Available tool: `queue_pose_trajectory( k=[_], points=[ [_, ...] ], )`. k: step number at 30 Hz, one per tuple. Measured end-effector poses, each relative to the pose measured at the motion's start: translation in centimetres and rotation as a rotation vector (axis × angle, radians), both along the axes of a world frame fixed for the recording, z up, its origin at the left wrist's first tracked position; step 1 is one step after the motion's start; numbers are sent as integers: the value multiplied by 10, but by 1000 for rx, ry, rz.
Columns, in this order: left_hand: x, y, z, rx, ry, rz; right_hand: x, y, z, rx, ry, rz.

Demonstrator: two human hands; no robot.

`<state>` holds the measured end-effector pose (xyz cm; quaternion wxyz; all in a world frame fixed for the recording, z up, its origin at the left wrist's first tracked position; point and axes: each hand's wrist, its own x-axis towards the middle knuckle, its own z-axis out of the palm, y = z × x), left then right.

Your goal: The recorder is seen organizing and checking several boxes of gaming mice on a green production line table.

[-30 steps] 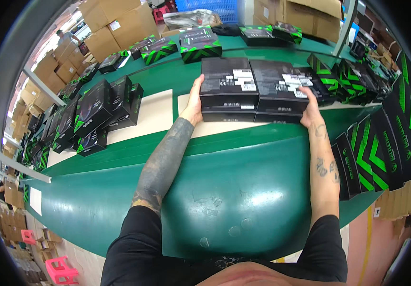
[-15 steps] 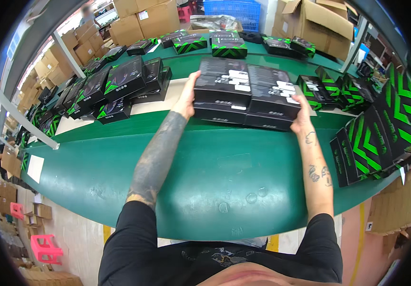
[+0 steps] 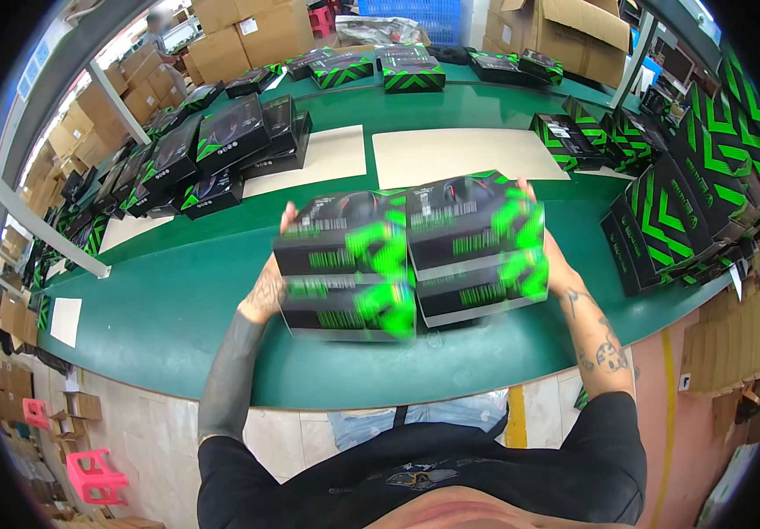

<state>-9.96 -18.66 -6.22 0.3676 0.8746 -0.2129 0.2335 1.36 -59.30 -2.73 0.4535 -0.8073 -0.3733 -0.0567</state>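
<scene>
Two side-by-side stacks of black-and-green product boxes are pressed together between my hands, over the near half of the green table (image 3: 168, 309). Each stack is two boxes high. My left hand (image 3: 267, 284) grips the outer side of the left stack (image 3: 327, 258), its fingers partly hidden behind it. Against the outer side of the right stack (image 3: 459, 242), my right hand (image 3: 558, 264) clasps from the right, its fingertips showing at the far corner. The sides facing me carry barcodes and bright green patches, smeared by motion.
Pale sheets (image 3: 468, 152) lie beyond my hands. A pile of similar boxes (image 3: 232, 137) stands at the left, and a leaning row (image 3: 675, 212) is at the right. More boxes (image 3: 411, 70) line the far surface. A metal post (image 3: 40, 216) rises at the left.
Both hands have drawn the boxes toward me from the far part of the table, and the boxes have turned so that other sides show. The pale sheet behind them is now uncovered.
</scene>
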Motion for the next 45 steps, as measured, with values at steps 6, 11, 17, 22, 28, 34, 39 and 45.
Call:
queue_pose_trajectory(
  k=[6, 11, 17, 22, 28, 34, 39, 45],
  points=[
    [-83, 18, 8, 92, 231, 192, -20, -92, -24, -523, -236, -105],
    [-72, -40, 9, -1123, 503, 72, -31, -41, -34, 608, 721, -154],
    [-52, -58, -9, -1170, 550, 84, -25, 13, -45, 844, 916, 33],
    [-73, -52, -9, -1079, 514, 42, -16, -9, -68, 1019, 770, 57],
    [-84, -71, 33, -629, 399, 81, -7, 5, -38, 488, 557, -268],
    [-99, -74, 35, -34, 268, 333, -4, 4, -22, 389, 397, -279],
    [-103, -75, 23, 23, 153, 512, -5, 22, -3, 402, 236, -90],
    [-109, -82, 22, -169, 25, 516, 6, 29, 23, 387, 361, -2]
  ],
)
